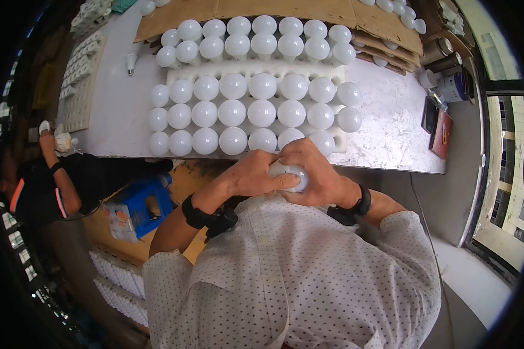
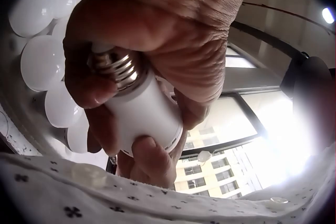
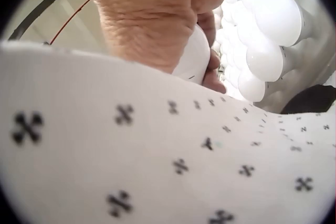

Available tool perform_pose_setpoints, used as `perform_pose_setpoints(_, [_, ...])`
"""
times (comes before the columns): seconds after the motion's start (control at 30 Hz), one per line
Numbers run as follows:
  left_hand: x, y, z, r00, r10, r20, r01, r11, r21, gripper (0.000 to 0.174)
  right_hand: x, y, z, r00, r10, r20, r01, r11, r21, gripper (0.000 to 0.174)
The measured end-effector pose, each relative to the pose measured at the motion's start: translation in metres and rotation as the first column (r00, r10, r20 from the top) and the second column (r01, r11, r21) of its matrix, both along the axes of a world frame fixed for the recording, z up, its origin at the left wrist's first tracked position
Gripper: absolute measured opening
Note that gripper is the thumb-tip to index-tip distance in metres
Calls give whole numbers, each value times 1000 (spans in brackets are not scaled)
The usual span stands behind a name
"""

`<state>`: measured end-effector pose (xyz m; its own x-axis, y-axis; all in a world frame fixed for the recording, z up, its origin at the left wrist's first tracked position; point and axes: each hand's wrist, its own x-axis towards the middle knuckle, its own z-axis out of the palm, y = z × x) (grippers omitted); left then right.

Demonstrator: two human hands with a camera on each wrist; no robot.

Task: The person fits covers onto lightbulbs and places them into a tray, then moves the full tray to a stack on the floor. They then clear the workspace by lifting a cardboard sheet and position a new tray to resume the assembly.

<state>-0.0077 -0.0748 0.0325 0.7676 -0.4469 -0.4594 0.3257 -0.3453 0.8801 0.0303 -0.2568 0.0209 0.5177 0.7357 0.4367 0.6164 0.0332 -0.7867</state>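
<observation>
Both hands hold one white bulb close to the shirt front, just off the table's front edge. The left hand curls round it, and in the left wrist view that hand has its fingers about the metal screw cap and the white body. From the other side the right hand grips the round end. In the right wrist view, part of the bulb shows beside the right hand; most of its fingers are hidden.
Rows of white bulbs stand in a foam tray on the table. Behind are cardboard sheets with more bulbs. A lone bulb lies at the left. Another person's arm and a blue stool are at the left.
</observation>
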Motion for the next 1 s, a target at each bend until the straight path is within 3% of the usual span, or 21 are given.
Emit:
perform_pose_setpoints(0.03, [0,4,-3,998,-30,60,31,999,-12,49,-1,-7,3,1000,-10,1,10,1000,-2,58])
perform_pose_setpoints(0.07, [-11,7,-13,976,39,216,-49,998,42,57,-1,-19,7,993,-75,-89,74,997,-9,58])
perform_pose_setpoints(0.1, [-17,12,3,965,163,208,-175,984,41,53,0,-32,9,975,-138,-176,136,990,-20,58])
perform_pose_setpoints(0.13, [-24,20,19,937,289,197,-302,953,39,50,1,-47,13,930,-312,-194,313,949,-27,57])
perform_pose_setpoints(0.17, [-34,36,18,882,412,231,-405,911,-76,44,2,-63,16,855,-474,-210,478,878,-36,56])
perform_pose_setpoints(0.23, [-52,83,12,719,634,285,-591,773,-229,34,6,-90,18,677,-736,-27,726,673,-143,59])
perform_pose_setpoints(0.27, [-57,109,9,609,726,320,-675,686,-272,29,7,-98,13,667,-745,-25,735,663,-139,59])
perform_pose_setpoints(0.33, [-56,162,-14,343,900,268,-837,423,-347,26,9,-107,-11,623,-734,272,780,554,-291,63])
perform_pose_setpoints(0.37, [-53,185,-29,343,900,270,-832,424,-357,26,10,-102,-22,640,-714,285,766,564,-307,64])
perform_pose_setpoints(0.43, [-48,221,-58,89,958,272,-970,145,-195,27,11,-96,-53,648,-665,372,761,540,-359,67])
perform_pose_setpoints(0.53, [-57,255,-113,53,977,208,-992,76,-104,32,3,-81,-67,654,-670,351,751,520,-407,73])
perform_pose_setpoints(0.57, [-61,262,-127,91,983,158,-993,103,-65,38,-1,-81,-68,648,-708,283,751,529,-396,78])
perform_pose_setpoints(0.63, [-69,271,-152,168,984,64,-982,172,-72,38,-8,-93,-72,495,-842,-213,764,539,-354,75])
perform_pose_setpoints(0.67, [-67,265,-151,157,987,17,-984,158,-79,36,-6,-104,-74,410,-839,-358,812,515,-277,67])
perform_pose_setpoints(0.7, [-65,266,-157,208,978,-7,-977,208,-37,36,0,-120,-85,350,-798,-491,846,494,-201,58])
perform_pose_setpoints(0.77, [-59,263,-164,316,939,-138,-947,304,-101,34,15,-128,-90,229,-820,-525,817,455,-355,48])
perform_pose_setpoints(0.83, [-56,262,-176,340,919,-202,-939,319,-128,33,40,-159,-138,116,-605,-787,671,632,-388,44])
perform_pose_setpoints(0.87, [-53,263,-180,373,896,-239,-927,347,-143,32,58,-209,-211,543,-654,-527,557,750,-357,42])
perform_pose_setpoints(0.9, [-51,267,-188,407,871,-275,-913,376,-161,32,60,-199,-204,619,-657,-430,484,750,-450,37])
perform_pose_setpoints(0.97, [-47,284,-211,429,860,-277,-902,392,-181,34,67,-202,-213,367,-445,-817,407,867,-289,31])
perform_pose_setpoints(1.0, [-45,287,-217,439,856,-274,-898,413,-150,35,70,-203,-214,382,-446,-809,406,868,-286,31])
